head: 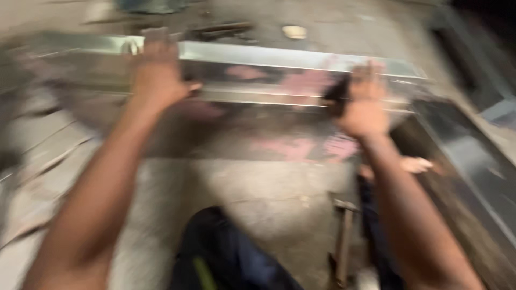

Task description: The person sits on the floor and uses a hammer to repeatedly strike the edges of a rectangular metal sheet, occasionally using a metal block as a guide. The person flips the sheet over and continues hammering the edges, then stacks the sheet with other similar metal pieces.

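Note:
The picture is heavily blurred by motion. A long shiny sheet-metal channel (269, 72) lies across the floor in front of me. My left hand (156, 75) reaches over its near wall at the left, fingers wrapped on the metal's top edge. My right hand (363, 104) is on the channel's right part and seems to hold a small dark object (337, 94) against the metal; its kind is not discernible. Both arms stretch forward from the bottom corners of the view.
A hammer (344, 236) with a wooden handle lies on the concrete floor between my legs. A second metal duct piece (473, 161) runs along the right side. Flat metal sheets (37, 150) lie at the left. Debris lies beyond the channel.

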